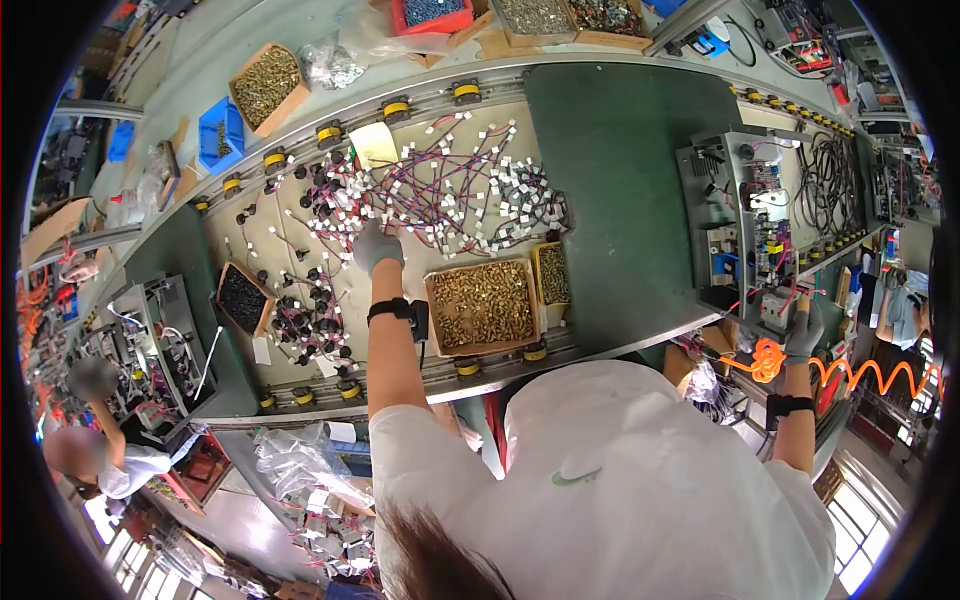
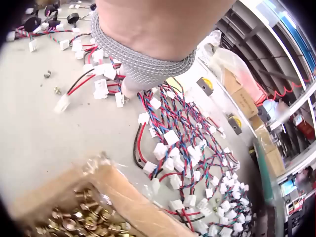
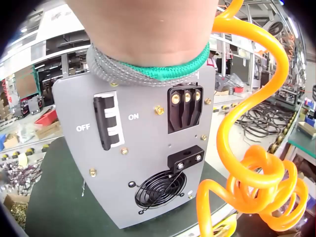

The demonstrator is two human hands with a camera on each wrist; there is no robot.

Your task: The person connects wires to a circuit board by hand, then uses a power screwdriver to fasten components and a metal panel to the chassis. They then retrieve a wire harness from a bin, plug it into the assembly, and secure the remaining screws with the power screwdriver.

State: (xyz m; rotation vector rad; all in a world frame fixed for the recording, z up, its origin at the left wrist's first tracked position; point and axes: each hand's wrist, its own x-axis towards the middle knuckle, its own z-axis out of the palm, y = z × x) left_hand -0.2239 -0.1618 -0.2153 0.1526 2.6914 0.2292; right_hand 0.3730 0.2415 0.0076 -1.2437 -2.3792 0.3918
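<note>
So, the left hand [image 1: 378, 247] is planted in the tangle of wire harnesses [image 1: 455, 190], the red, blue and black leads with white plugs that are spread over the pale pallet [image 1: 250, 262] on the line. From the left wrist view only the glove cuff [image 2: 143, 66] is seen above the wires, so whether a harness is actually pinched can't be told tbh.

The right hand [image 1: 803, 330], gloved too, is held against the near bottom corner of the grey unit [image 1: 745, 215], which is stood on the green belt [image 1: 620, 180] right beside the orange coiled hose [image 1: 850, 372]. Its fingers are hidden as well, so gripping versus just touching can't be called. In the right wrist view the unit's panel [image 3: 143, 148] is shown, with its OFF/ON switch and fan grille.

Progress-wise it's probably early. The unit's insides are left exposed, no harness is seen lifted clear of the pile, and the box of brass screws [image 1: 482, 305] looks untouched. Picking, plugging in and fastening are all judged to be left.
</note>
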